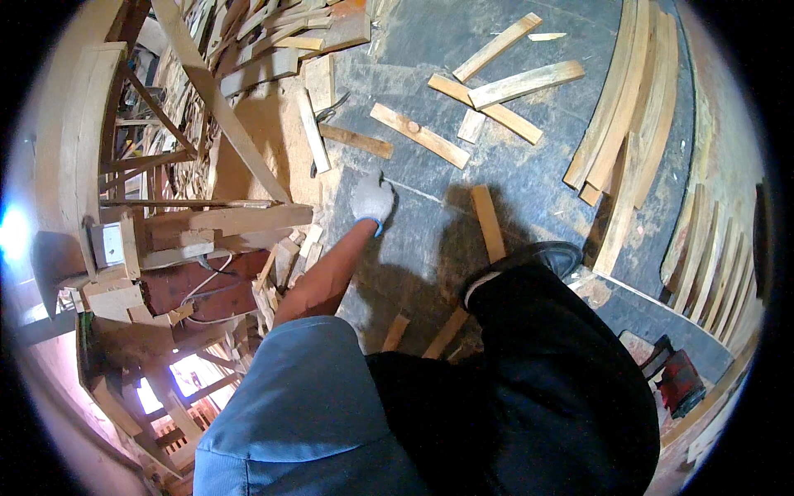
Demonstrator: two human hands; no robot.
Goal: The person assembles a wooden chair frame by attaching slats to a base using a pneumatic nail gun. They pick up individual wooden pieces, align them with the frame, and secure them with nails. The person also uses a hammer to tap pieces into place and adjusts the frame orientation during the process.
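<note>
My left hand [373, 198], in a pale grey glove with a blue cuff, reaches over the dark floor; its fingers are mostly hidden beneath the back of the hand. No held thing shows. Beyond it lies a short brown wood strip [356, 141], and beside that a paler strip [313, 131] with a dark tool [332, 108] next to it. A longer strip with a knot [419, 136] rests to the right. Another strip [488, 221] points away from my shoe [552, 259], which hides its near end. My right hand is out of view.
Several loose strips [528, 83] overlap at the far middle. Long curved boards [620, 99] lie at right, near a row of slats [711, 256]. A red and black object [681, 383] sits lower right. At left stand a wooden frame [211, 99], offcut piles [273, 50] and a cable [207, 285].
</note>
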